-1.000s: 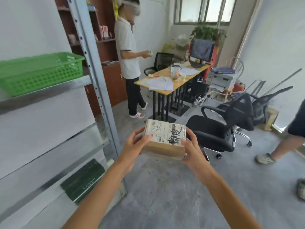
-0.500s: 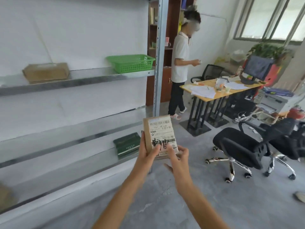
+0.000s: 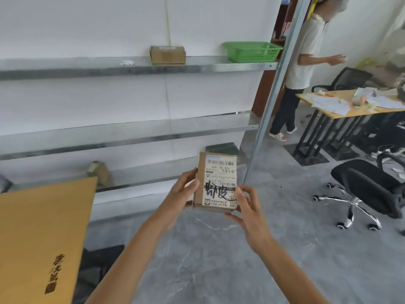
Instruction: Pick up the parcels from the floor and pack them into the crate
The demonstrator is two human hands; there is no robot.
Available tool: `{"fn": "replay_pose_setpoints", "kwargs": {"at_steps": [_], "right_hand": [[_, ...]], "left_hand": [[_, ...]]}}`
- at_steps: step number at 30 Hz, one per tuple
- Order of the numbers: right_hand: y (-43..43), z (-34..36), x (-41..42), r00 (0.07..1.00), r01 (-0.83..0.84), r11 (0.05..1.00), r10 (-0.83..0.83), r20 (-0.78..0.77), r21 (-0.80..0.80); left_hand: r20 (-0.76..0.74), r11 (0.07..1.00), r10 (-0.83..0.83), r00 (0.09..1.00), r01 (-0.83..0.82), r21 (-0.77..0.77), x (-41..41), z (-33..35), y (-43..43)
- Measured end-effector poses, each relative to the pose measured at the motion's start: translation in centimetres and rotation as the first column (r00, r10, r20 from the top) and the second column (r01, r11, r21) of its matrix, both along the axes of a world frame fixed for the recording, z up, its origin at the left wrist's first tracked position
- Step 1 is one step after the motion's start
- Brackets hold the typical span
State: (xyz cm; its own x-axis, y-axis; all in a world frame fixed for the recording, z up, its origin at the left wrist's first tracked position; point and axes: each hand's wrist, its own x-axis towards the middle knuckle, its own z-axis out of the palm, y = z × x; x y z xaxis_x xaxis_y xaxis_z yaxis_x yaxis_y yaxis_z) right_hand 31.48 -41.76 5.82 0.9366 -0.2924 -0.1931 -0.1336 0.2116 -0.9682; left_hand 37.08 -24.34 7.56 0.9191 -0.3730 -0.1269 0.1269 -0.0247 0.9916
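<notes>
We hold a small labelled cardboard parcel [image 3: 215, 183] upright before the metal shelves [image 3: 131, 66], left hand [image 3: 183, 191] and right hand [image 3: 246, 205] both gripping its sides.

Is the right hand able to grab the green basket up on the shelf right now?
Probably not yet: the right hand is busy holding the parcel with the left hand, and the green basket sits far off on the top shelf.

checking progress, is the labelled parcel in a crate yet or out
Out, not yet packed. The left hand and right hand both hold the parcel in the air over the floor, label facing the camera.
</notes>
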Motion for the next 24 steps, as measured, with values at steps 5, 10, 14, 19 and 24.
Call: {"fn": "replay_pose_setpoints", "kwargs": {"at_steps": [5,10,14,19,24], "right_hand": [[2.2,-0.5,-4.1,0.992,-0.129,0.991,0.129,0.011,-0.016],[3.8,-1.0,-8.8,0.961,-0.276,0.961,0.276,0.013,-0.036],[6.0,-1.2,-12.7,0.927,-0.375,0.927,0.375,-0.006,0.010],[10.5,-0.4,-16.3,0.861,-0.508,0.861,0.508,0.010,-0.003],[17.3,0.1,-20.9,0.777,-0.628,0.778,0.628,0.024,-0.014]], "left_hand": [[0.007,0.982,0.185,0.983,-0.185,0.030,-6.5,-0.1,2.8],[-0.012,0.938,0.346,0.938,-0.345,0.039,-14.0,-0.2,4.9],[-0.053,0.902,0.432,0.900,-0.430,0.050,-19.3,-0.3,7.3],[-0.070,0.834,0.552,0.831,-0.552,0.020,-25.1,0.2,11.6],[-0.028,0.761,0.648,0.761,-0.648,-0.012,-31.7,0.7,18.2]]}}
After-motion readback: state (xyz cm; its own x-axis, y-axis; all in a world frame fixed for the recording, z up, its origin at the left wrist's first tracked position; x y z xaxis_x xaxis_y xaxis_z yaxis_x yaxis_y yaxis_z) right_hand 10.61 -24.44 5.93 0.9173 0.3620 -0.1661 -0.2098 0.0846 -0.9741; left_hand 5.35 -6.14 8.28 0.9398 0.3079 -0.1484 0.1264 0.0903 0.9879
